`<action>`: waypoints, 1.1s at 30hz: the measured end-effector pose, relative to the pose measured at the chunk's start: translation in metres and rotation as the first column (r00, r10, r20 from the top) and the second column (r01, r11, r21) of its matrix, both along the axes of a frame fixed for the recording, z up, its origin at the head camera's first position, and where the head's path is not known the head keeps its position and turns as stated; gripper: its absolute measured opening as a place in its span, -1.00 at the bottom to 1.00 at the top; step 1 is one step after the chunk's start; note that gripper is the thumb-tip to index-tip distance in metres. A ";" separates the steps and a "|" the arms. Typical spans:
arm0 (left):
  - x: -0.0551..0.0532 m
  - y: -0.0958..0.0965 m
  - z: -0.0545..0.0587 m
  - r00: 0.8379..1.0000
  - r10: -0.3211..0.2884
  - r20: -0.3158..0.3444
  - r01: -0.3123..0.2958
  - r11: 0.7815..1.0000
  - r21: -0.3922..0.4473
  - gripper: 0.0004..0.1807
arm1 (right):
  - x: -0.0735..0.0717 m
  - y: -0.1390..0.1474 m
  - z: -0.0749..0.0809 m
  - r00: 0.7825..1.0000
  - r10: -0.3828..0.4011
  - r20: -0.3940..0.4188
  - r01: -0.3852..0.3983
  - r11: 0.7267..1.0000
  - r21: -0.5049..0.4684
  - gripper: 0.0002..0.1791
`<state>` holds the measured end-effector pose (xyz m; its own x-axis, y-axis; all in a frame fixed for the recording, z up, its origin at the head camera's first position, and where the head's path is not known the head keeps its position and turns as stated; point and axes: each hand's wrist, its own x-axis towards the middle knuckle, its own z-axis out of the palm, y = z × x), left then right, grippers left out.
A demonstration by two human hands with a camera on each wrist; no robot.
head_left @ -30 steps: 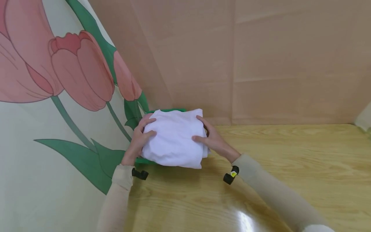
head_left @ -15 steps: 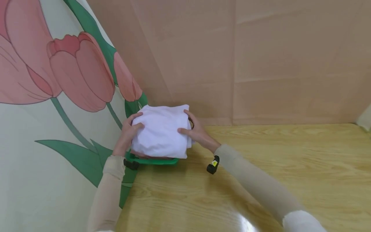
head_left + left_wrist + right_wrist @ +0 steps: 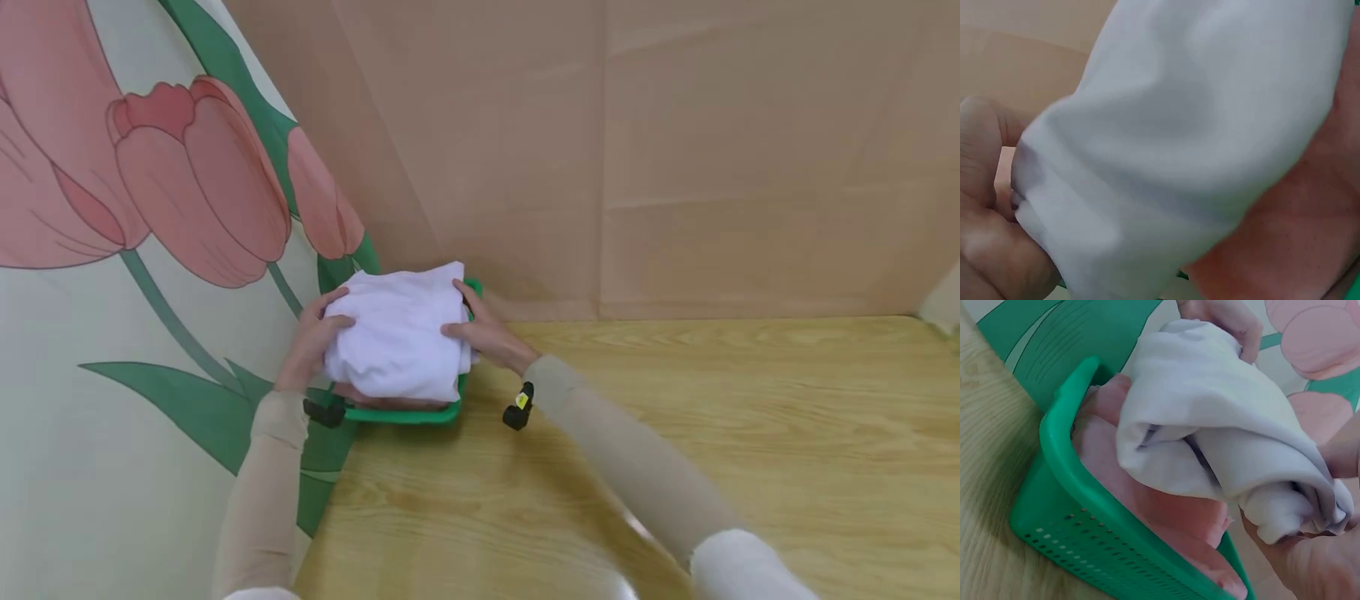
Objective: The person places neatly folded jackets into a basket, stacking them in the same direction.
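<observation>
A folded white cloth (image 3: 397,337) is held between both hands over a green plastic basket (image 3: 405,416). My left hand (image 3: 309,340) grips its left edge, thumb on top. On the opposite edge, my right hand (image 3: 486,327) pinches the layers, with the thumb above and the other fingers mostly hidden. In the right wrist view, the rolled folds of the cloth (image 3: 1210,419) show above pink fabric (image 3: 1141,487) that lies in the basket. The left wrist view has the white cloth (image 3: 1166,144) filling most of the picture, pink fabric (image 3: 1285,237) below it.
A wall panel with printed tulips (image 3: 202,183) stands close along the left side of the basket. Behind it hangs a brown creased backdrop (image 3: 675,167). The wood-grain surface (image 3: 675,433) stretches to the right and toward the front.
Both hands have carried the white cloth leftward and slightly away, over the basket. More of the basket's green rim and the pink fabric now shows at the front and right.
</observation>
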<state>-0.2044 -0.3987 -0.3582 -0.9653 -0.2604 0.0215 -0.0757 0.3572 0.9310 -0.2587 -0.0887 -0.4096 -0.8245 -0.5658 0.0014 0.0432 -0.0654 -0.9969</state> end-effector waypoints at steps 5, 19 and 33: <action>-0.007 -0.009 -0.005 0.999 -0.004 0.044 0.003 1.000 0.007 -0.26 | -0.007 -0.009 -0.009 0.998 -0.041 0.047 0.043 0.999 -0.032 -0.01; -0.019 -0.021 -0.027 0.991 -0.062 0.120 0.072 0.995 -0.073 -0.26 | -0.003 -0.029 -0.040 0.997 -0.066 0.051 0.066 0.998 -0.003 -0.09; -0.024 -0.030 -0.061 0.981 -0.068 0.181 0.102 0.976 -0.191 -0.29 | 0.010 -0.045 -0.048 0.991 -0.103 0.081 0.101 0.995 0.026 0.00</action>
<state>-0.2287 -0.4284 -0.4192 -0.9773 -0.1846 -0.1039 -0.1899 0.5459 0.8160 -0.2488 -0.1335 -0.4574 -0.8748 -0.4778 -0.0799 0.1188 -0.0516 -0.9916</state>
